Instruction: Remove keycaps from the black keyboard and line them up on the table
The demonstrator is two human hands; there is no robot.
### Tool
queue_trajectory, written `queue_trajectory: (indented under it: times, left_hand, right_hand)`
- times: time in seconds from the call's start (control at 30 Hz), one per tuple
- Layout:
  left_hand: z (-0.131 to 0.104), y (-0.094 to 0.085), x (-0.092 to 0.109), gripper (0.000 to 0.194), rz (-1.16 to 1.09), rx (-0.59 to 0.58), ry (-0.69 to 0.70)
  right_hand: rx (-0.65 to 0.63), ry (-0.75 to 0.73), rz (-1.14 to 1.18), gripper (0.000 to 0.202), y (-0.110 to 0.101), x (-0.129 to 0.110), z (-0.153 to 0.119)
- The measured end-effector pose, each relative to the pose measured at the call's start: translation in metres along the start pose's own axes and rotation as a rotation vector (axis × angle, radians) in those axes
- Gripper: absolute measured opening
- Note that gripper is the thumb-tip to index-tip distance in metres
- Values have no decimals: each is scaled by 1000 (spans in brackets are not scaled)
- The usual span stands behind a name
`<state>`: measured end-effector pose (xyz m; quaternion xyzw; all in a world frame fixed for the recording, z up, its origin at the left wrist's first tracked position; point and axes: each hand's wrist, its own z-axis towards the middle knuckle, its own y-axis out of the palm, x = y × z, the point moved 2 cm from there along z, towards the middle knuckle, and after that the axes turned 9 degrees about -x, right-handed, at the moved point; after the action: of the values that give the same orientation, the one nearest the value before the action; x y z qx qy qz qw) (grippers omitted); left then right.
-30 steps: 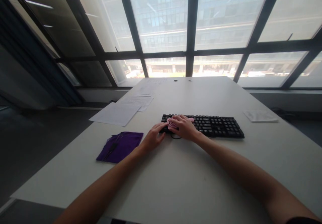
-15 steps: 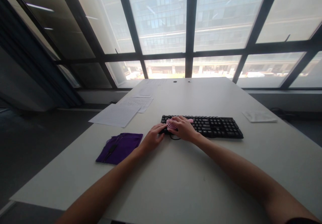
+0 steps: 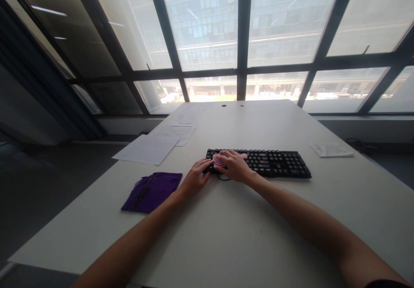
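A black keyboard [image 3: 280, 163] lies across the white table in the head view. On its left part rests a pink object with a spiral pattern [image 3: 219, 160], its narrow end pointing right. My right hand [image 3: 235, 166] is closed over this pink object, with the fingers on its top and near side. My left hand [image 3: 194, 178] touches the left end of the keyboard, fingers spread, fingertips close beside the pink object. A bit of black cable [image 3: 223, 178] shows below the keyboard.
A purple pouch [image 3: 152, 192] lies left of my left forearm. Papers [image 3: 147, 148] spread along the table's left edge. A flat pale packet [image 3: 332, 149] sits at the right. Large windows stand behind the white table [image 3: 258, 124].
The whole view has shifted very slightly. Both hands and the pink object keep the same places on the keyboard.
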<state>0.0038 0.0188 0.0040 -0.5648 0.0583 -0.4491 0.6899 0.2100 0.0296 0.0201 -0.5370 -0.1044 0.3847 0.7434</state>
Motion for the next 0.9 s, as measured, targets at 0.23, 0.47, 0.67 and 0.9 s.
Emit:
queue_trajectory:
  times: [0.23,0.47,0.67,0.9]
  left_hand:
    - [0,0,0,48,-7,-2,0]
    - [0,1,0,50,-11,-13,-2]
    - [-1,2,-4,46,-3,-17,-10]
    - [-1,1,-2,44,-13,-22,-11]
  right_hand:
    - [2,6,-9,38,0,-1,0]
    - [-1,1,4,38,-2,1,-1]
    - [51,108,-58,40,-4,12,-1]
    - [60,114,-77,42,-3,11,0]
